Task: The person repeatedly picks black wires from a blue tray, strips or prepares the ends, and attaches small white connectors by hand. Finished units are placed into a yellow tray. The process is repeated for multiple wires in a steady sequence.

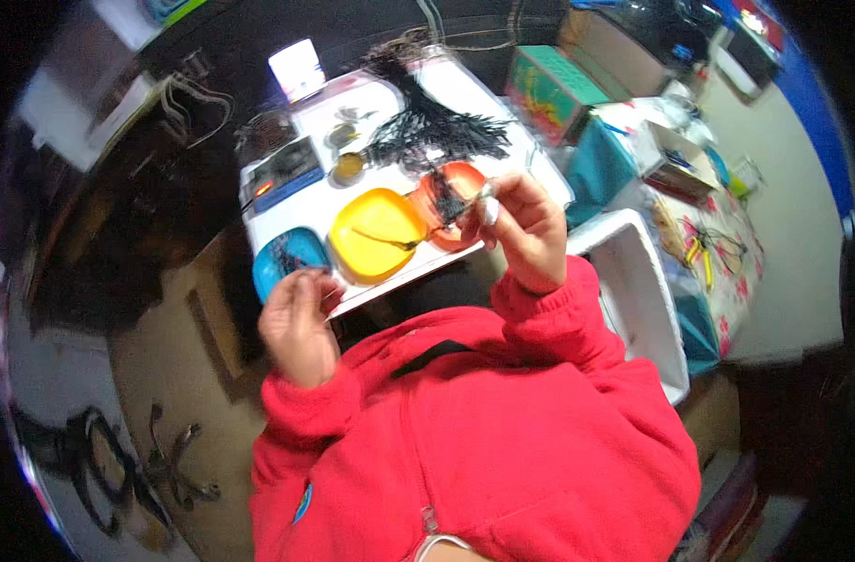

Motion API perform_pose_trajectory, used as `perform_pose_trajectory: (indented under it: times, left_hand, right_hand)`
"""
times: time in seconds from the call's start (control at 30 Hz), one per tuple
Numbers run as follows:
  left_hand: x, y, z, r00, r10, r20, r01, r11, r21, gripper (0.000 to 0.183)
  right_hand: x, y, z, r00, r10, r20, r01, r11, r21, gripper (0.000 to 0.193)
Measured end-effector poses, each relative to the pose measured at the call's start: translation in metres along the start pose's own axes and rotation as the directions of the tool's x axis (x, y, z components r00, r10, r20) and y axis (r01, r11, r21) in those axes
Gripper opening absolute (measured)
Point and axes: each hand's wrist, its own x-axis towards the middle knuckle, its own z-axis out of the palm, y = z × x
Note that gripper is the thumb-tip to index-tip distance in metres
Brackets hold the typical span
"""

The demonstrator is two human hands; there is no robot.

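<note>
My right hand is closed in a pinch over the orange dish. Something white shows at its fingertips, and a thin dark strand seems to run from them; what it grips is too small to name. My left hand, slightly blurred, has its fingers curled together at the near edge of the blue dish. Anything between them is hidden. Small dark pieces lie in the blue dish. In the yellow dish between the hands rests a thin dark strand. Black pieces sit in the orange dish.
A large bundle of black cords spreads across the back of the white table. A blue box, a small round container and a lit screen stand behind the dishes. To the right are a white foam box and yellow-handled pliers.
</note>
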Motion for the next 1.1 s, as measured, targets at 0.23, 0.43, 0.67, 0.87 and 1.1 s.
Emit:
perform_pose_trajectory:
  times: [0.23,0.43,0.67,0.87,1.1]
  left_hand:
    - [0.022,-0.009,-0.038,0.998,0.056,-0.016,-0.051,0.974,0.222,0.013]
    - [0.066,-0.025,-0.065,0.988,0.153,-0.015,-0.124,0.852,0.508,0.015]
    - [0.113,-0.040,-0.107,0.985,0.064,-0.159,0.041,0.809,0.586,0.016]
    - [0.125,-0.064,-0.126,0.992,-0.007,-0.124,0.089,0.736,0.671,0.023]
    - [0.103,-0.050,-0.107,0.994,-0.004,-0.114,0.067,0.830,0.554,0.018]
  right_hand:
    - [0.022,-0.101,-0.253,0.676,-0.668,-0.312,0.053,0.466,-0.883,0.005]
    - [0.048,-0.111,-0.390,0.799,-0.470,-0.375,-0.540,-0.287,-0.791,0.035]
    - [0.043,-0.019,-0.246,0.958,-0.247,-0.148,-0.091,0.229,-0.969,0.020]
    - [0.046,0.067,-0.108,0.996,0.028,0.085,0.063,0.462,-0.885,0.013]
    - [0.052,0.117,-0.032,0.956,0.166,0.242,0.162,0.389,-0.907,0.009]
